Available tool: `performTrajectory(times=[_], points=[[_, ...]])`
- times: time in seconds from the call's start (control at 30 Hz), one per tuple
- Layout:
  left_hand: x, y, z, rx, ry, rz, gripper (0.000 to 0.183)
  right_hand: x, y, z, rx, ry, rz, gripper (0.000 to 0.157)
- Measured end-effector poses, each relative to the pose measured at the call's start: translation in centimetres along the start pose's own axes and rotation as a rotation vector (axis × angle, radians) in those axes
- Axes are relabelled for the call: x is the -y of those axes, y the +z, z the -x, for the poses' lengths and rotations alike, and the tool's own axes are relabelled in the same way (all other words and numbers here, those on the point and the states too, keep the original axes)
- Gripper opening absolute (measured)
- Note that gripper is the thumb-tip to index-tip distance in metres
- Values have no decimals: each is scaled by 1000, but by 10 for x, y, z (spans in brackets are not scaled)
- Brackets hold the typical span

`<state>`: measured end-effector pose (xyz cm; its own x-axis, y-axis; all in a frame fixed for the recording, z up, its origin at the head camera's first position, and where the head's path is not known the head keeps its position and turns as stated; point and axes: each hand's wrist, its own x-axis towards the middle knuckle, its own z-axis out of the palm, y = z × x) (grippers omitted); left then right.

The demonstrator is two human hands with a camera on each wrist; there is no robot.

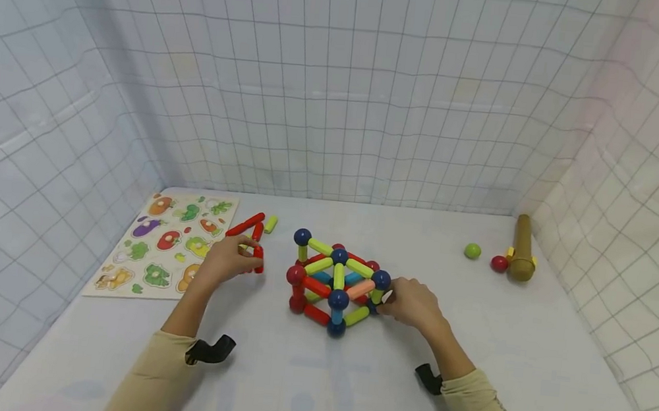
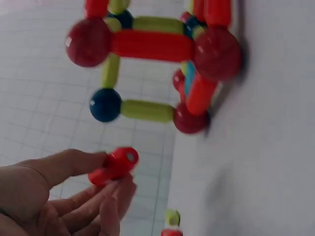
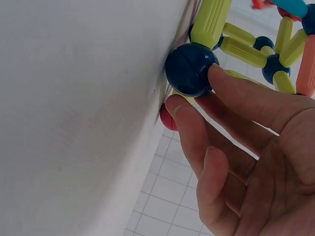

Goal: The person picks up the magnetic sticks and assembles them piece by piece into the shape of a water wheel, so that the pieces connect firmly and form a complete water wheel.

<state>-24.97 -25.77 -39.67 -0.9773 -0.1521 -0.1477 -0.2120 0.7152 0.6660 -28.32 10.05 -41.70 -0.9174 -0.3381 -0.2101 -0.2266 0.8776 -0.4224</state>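
A built frame of coloured rods and balls [image 1: 338, 278] stands on the white table between my hands. My left hand [image 1: 227, 260] pinches a short red rod [image 2: 123, 160] between thumb and fingers, left of the frame and apart from it. At the frame's lower right corner, my right hand [image 1: 415, 303] pinches a dark blue ball [image 3: 189, 69] with thumb and fingers. A lime rod [image 3: 211, 22] rises from that ball. Near my left hand lie loose rods, among them a long red rod [image 1: 246, 224] and a lime rod [image 1: 271, 224].
A board with vegetable pictures [image 1: 166, 294] lies at the left, partly behind my left hand. Far to the right are a green ball [image 1: 472, 251], a red ball [image 1: 499, 263] and a brown cylindrical toy [image 1: 522, 247]. Grid-patterned walls [image 1: 351, 102] enclose the table at the back and sides.
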Motion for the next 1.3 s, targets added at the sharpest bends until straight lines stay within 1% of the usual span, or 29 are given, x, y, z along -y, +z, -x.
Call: performTrajectory(times=[0.07,0.13,0.17,0.27,0.43,0.53,0.67,0.77,0.93,1.03,1.1,1.17,1.2,1.23,1.3], points=[[-9,2,2,48,33,193,54,0,0,0,-1,0,4,36],[-16,5,3,85,44,317,58,0,-1,-1,-3,-1,5,36],[-19,6,3,95,47,354,59,0,-1,-1,-3,-1,7,36],[-27,12,3,115,39,405,60,0,0,-1,-3,0,10,36],[-32,19,2,159,38,416,56,0,1,-2,-13,0,23,36],[-32,21,0,168,36,418,53,1,2,-2,-22,-2,34,36],[-34,22,-3,181,34,391,48,0,2,-2,-25,1,39,35],[-37,24,-6,197,21,373,44,0,1,-2,-27,2,41,35],[-39,27,-10,233,6,357,44,-2,0,-1,-17,7,34,37],[-35,28,-14,220,2,352,43,-3,-1,0,17,8,-26,42],[-30,31,-20,224,19,342,43,-3,-1,-1,40,9,-79,46],[-24,38,-28,247,26,337,44,-5,0,-3,60,11,-122,51],[-21,42,-31,269,32,332,46,-6,0,-5,67,14,-136,53],[-18,47,-33,293,38,327,49,-6,1,-6,71,20,-147,55],[-13,55,-36,313,45,312,50,-10,1,-10,79,31,-162,58]])
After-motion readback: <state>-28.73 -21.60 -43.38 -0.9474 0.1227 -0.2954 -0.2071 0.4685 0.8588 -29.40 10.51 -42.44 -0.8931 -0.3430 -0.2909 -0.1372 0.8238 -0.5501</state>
